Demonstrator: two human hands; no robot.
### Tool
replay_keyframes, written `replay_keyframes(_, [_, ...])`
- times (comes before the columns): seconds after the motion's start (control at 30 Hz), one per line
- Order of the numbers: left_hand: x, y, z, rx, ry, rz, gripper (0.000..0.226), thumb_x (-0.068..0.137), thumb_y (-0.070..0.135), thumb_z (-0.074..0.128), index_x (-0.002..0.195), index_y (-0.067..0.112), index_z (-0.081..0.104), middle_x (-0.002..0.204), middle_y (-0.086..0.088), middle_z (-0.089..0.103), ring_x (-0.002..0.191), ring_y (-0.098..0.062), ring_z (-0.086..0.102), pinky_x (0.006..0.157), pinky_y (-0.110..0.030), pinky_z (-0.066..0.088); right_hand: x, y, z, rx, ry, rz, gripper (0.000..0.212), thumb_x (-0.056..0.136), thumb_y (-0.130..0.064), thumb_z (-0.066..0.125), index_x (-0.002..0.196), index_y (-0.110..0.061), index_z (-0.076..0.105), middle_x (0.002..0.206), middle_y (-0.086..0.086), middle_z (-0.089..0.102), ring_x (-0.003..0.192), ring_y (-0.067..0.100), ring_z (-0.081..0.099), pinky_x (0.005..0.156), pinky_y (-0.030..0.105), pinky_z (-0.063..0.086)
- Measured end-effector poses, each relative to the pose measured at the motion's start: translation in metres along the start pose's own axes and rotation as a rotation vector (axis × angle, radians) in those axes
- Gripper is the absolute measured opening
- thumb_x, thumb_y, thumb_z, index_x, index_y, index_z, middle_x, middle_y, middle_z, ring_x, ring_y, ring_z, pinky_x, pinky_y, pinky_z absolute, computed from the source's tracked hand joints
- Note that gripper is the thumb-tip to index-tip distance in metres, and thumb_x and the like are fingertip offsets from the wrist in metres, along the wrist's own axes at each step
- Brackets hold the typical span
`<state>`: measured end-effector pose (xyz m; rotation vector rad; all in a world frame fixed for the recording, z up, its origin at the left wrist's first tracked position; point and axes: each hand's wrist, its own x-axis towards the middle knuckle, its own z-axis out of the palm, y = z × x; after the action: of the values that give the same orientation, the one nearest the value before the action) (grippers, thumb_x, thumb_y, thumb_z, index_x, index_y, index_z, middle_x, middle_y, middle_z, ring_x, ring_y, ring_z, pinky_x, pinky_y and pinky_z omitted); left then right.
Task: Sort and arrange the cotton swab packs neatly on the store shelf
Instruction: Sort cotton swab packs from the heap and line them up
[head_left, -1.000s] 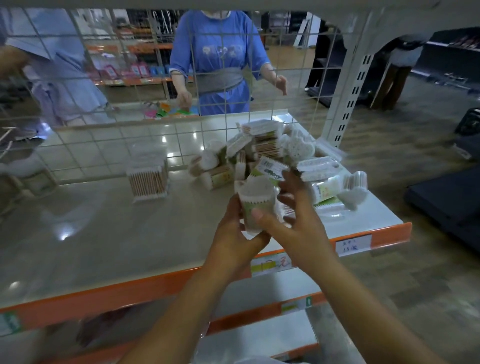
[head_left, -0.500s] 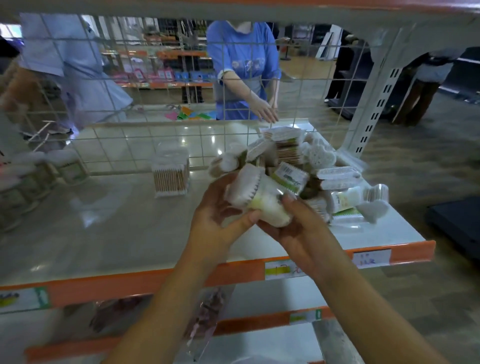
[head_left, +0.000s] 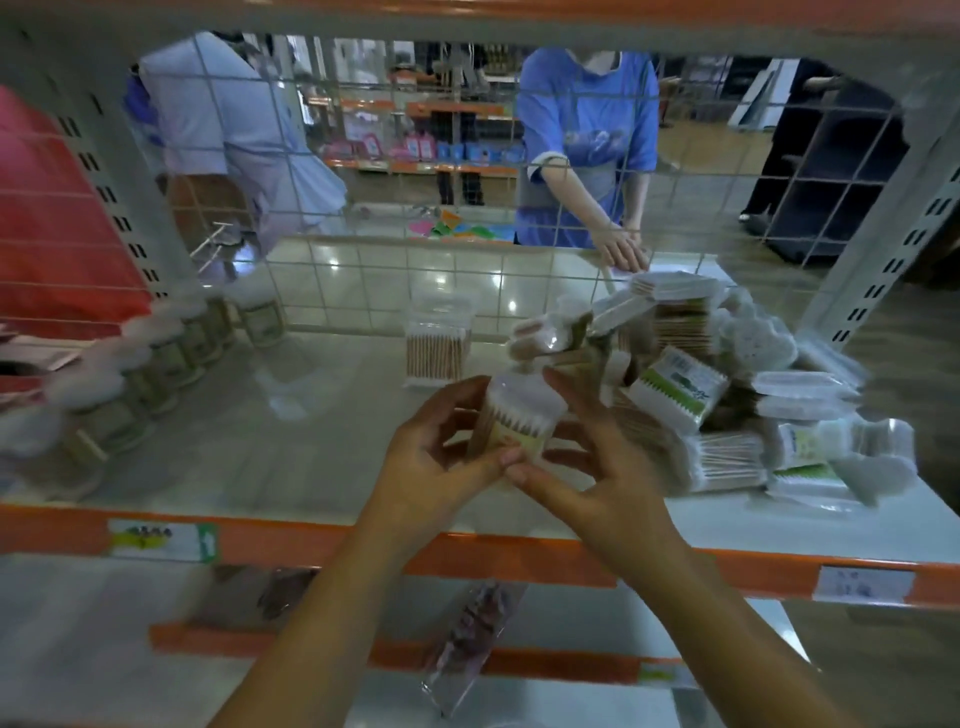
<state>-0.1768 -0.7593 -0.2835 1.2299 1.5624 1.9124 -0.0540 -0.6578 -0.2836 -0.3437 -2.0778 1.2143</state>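
Observation:
A round cotton swab tub with a clear lid stands upright between my hands over the white shelf. My left hand grips its left side and my right hand curls round its right side, thumbs meeting at the front. A jumbled pile of swab packs lies at the shelf's right end. One square swab box stands alone mid-shelf. A row of several round tubs runs along the left.
A wire mesh back panel closes the shelf's rear. Behind it a person in blue rests a hand on the far shelf. The orange shelf edge carries price labels. A lower shelf holds a clear bag.
The tub went from tilted on its side to upright between my hands. The view shifted left, bringing the row of tubs into sight.

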Motion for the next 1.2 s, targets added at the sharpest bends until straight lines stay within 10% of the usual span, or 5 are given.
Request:
replay_keyframes(0.27, [-0.005, -0.009, -0.056, 0.474, 0.088, -0.03, 0.042, 0.07, 0.032, 0.069, 0.106, 0.045, 0.052, 0.1, 0.013, 0.062, 0.088, 0.0, 0.058, 0.074, -0.014, 0.047, 0.02, 0.008, 0.051, -0.204, 0.062, -0.017, 0.06, 0.071, -0.023, 0.079, 0.118, -0.04, 0.045, 0.113, -0.025, 0.042, 0.096, -0.01, 0.049, 0.073, 0.005, 0.046])
replay_keyframes(0.47, [-0.012, -0.014, -0.12, 0.975, 0.07, -0.064, 0.046, 0.087, 0.03, 0.057, 0.131, 0.019, 0.05, 0.119, -0.002, 0.057, 0.107, -0.02, 0.054, 0.086, -0.028, 0.044, 0.034, 0.005, 0.11, -0.224, 0.037, 0.005, 0.062, 0.072, -0.016, 0.078, 0.118, -0.037, 0.044, 0.118, -0.016, 0.041, 0.096, -0.011, 0.046, 0.074, 0.004, 0.046])
replay_keyframes(0.63, [-0.013, -0.002, -0.185, 1.327, 0.079, 0.035, 0.047, 0.076, 0.036, 0.041, 0.102, 0.005, 0.067, 0.09, -0.014, 0.066, 0.073, -0.033, 0.065, 0.057, -0.038, 0.054, 0.051, 0.004, 0.172, -0.204, -0.099, 0.05, 0.056, 0.077, -0.02, 0.074, 0.118, -0.039, 0.041, 0.12, -0.013, 0.041, 0.103, 0.005, 0.049, 0.08, 0.017, 0.049])
replay_keyframes(1.0, [-0.025, 0.01, -0.262, 1.252, -0.119, 0.061, 0.036, 0.076, 0.033, 0.043, 0.096, 0.012, 0.065, 0.082, -0.006, 0.064, 0.069, -0.028, 0.062, 0.051, -0.036, 0.053, 0.114, 0.015, 0.293, -0.28, -0.072, 0.059, 0.059, 0.083, -0.024, 0.067, 0.134, -0.015, 0.039, 0.132, 0.002, 0.046, 0.112, 0.013, 0.049, 0.087, 0.019, 0.038])
replay_keyframes(1.2, [-0.028, 0.024, -0.272, 1.263, -0.236, 0.125, 0.039, 0.079, 0.035, 0.041, 0.096, 0.013, 0.068, 0.086, -0.004, 0.066, 0.072, -0.025, 0.062, 0.053, -0.034, 0.054, 0.164, 0.023, 0.325, -0.29, -0.002, 0.119, 0.069, 0.079, -0.031, 0.07, 0.136, -0.011, 0.036, 0.13, 0.011, 0.052, 0.113, 0.027, 0.052, 0.092, 0.045, 0.045])
